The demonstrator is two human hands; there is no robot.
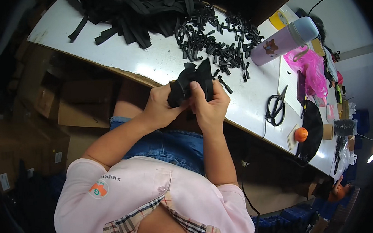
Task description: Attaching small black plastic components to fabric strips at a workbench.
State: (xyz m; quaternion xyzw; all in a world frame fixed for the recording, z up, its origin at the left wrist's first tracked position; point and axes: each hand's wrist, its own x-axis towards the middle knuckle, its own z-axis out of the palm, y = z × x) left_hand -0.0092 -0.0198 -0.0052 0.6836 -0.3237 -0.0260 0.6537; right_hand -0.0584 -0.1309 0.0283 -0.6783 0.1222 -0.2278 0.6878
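Observation:
Both hands meet just over the near edge of the white table, holding a bundled piece of black fabric strap. My left hand is closed around its left side. With the thumb pressed on top, my right hand grips the right side. The lower fingers of both hands are partly hidden behind the black piece. Just beyond lies a spread of small black plastic pieces, possibly buckles or cord ends. A heap of black straps lies to its left.
A lilac bottle stands right of the small pieces. Black-handled scissors, a pink plastic bag and an orange round object lie along the right. An open box is at the back; cardboard boxes stand below left.

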